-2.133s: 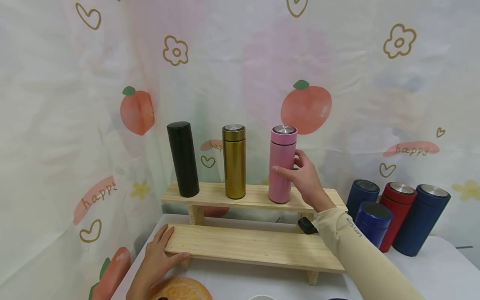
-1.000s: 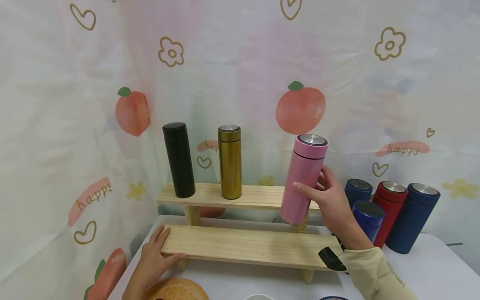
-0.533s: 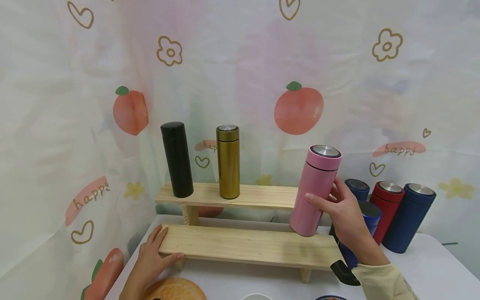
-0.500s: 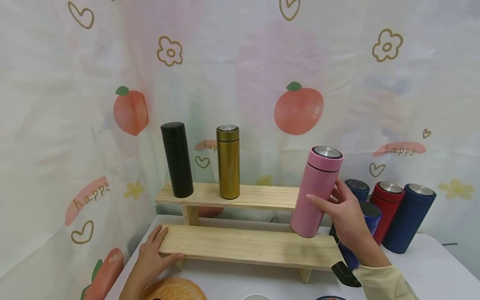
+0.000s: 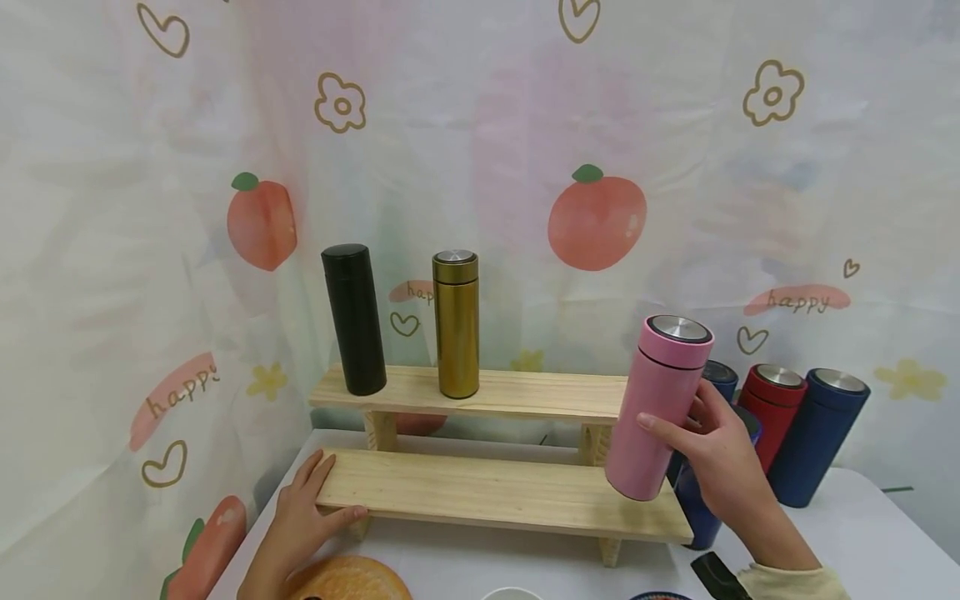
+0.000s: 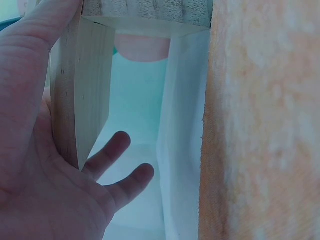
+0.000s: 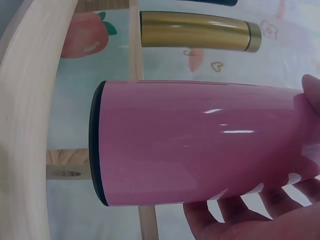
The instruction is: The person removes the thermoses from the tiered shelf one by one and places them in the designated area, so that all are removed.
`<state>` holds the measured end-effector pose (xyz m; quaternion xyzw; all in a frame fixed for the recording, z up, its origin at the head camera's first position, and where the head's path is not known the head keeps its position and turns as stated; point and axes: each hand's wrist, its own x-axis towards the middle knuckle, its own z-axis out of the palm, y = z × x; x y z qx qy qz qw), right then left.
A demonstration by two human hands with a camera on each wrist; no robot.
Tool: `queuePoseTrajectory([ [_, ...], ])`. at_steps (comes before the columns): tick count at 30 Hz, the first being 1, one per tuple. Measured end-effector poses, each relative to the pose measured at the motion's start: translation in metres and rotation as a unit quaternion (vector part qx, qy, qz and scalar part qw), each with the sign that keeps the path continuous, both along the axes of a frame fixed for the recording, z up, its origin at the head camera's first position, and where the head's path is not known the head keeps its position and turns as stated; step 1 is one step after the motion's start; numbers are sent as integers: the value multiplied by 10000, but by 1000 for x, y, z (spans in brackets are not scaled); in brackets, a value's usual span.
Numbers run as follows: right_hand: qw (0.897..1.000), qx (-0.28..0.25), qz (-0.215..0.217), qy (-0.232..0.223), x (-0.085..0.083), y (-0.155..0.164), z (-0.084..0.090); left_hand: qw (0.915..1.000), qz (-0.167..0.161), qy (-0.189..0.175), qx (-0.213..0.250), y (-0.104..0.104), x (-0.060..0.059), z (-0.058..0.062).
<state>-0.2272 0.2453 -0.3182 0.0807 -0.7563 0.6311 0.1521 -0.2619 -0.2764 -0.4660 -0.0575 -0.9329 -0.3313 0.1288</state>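
Observation:
My right hand point(image 5: 723, 462) holds a pink thermos bottle point(image 5: 660, 408) with a silver-topped lid, thumb across its near side and fingers behind. The bottle leans slightly right and hangs over the right end of the lower tier of a two-tier wooden shelf point(image 5: 487, 492). In the right wrist view the fingers wrap the bottle's side, and its dark base is off any surface. At the lower tier's left end, my left hand point(image 5: 300, 517) grips the corner, thumb along the front edge. A black bottle point(image 5: 356, 321) and a gold bottle point(image 5: 456, 325) stand on the upper tier.
Right of the shelf stand a red bottle point(image 5: 772, 408), a dark blue bottle point(image 5: 821, 437) and other blue ones partly hidden behind my right hand. Round bread point(image 5: 352, 579), a white rim point(image 5: 512, 594) and a patterned bowl's edge point(image 5: 660, 596) show in front.
My right hand has lifted the pink bottle off the upper tier and carried it right, down and nearer, tilting it slightly. My left hand stays at the shelf's corner.

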Motion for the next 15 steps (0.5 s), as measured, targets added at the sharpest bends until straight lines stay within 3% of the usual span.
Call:
queuePoseTrajectory([
  [8,9997,49,-40,-245,11,15,-10,9999,-9,104,-20,0,1,0],
  [15,9993,168,-46,-330,19,28,-17,10000,30,-60,15,1,1,1],
])
